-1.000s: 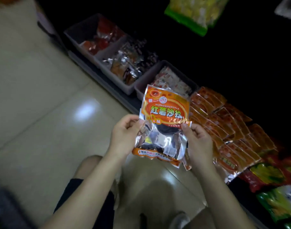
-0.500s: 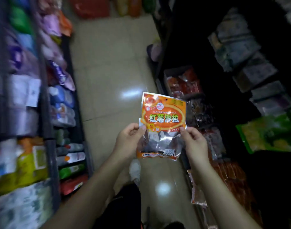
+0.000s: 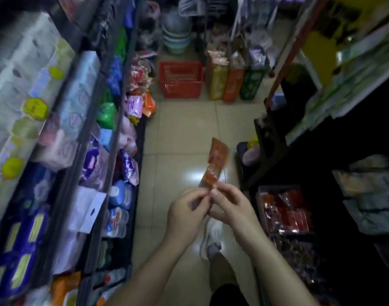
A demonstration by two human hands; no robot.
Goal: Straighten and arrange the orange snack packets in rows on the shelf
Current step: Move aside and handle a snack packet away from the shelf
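Placement outstanding: the orange snack packet stands edge-on above the aisle floor, its lower end pinched by fingers of left hand and right hand, not yet shelved.

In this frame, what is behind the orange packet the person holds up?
Pale floor tiles and a bright glare patch show behind the orange packet. Its bottom edge is covered by the left hand and right hand pinching it.

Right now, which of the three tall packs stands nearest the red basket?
The yellow pack, just right of the red basket; orange pack and green pack stand farther.
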